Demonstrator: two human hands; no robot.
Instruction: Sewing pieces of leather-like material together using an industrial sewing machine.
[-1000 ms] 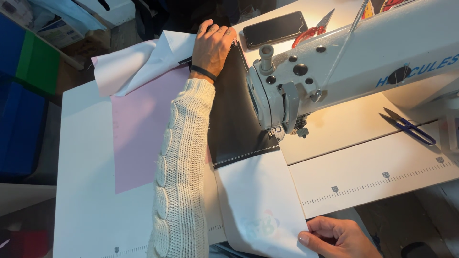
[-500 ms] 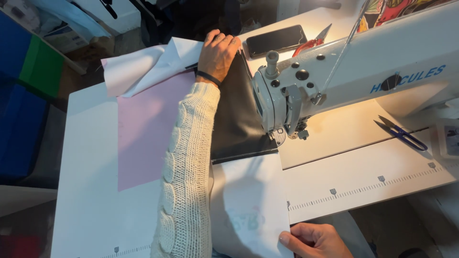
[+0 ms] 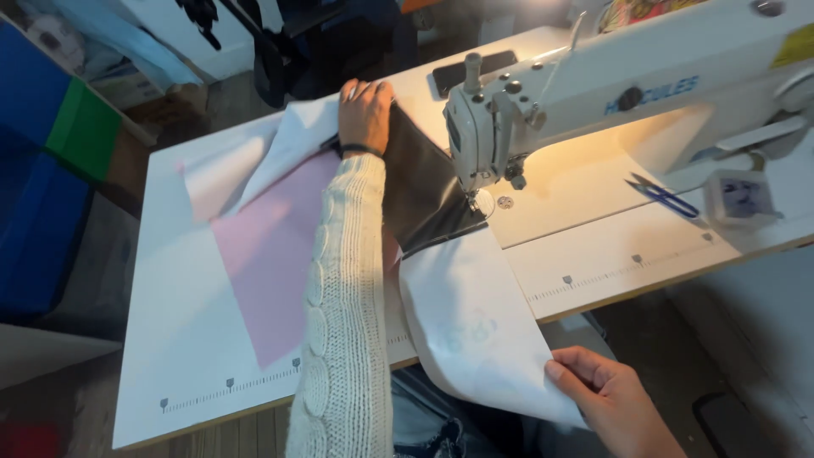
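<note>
One dark leather-like fabric panel (image 3: 421, 191) lies under the needle of the white sewing machine (image 3: 593, 93). Left hand (image 3: 365, 114), arm stretched forward in a knit sleeve, lies flat on its far edge, gripping nothing. Right hand (image 3: 606, 399) pinches the near edge of one white fabric sheet (image 3: 475, 322) hanging off the white table (image 3: 178, 356). One pink sheet (image 3: 271, 254), one pair of blue-handled scissors (image 3: 666, 197).

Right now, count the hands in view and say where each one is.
2. The left hand rests on the far end of the dark fabric, behind the sewing machine. The right hand grips the white fabric at its near edge. No others show.
</note>
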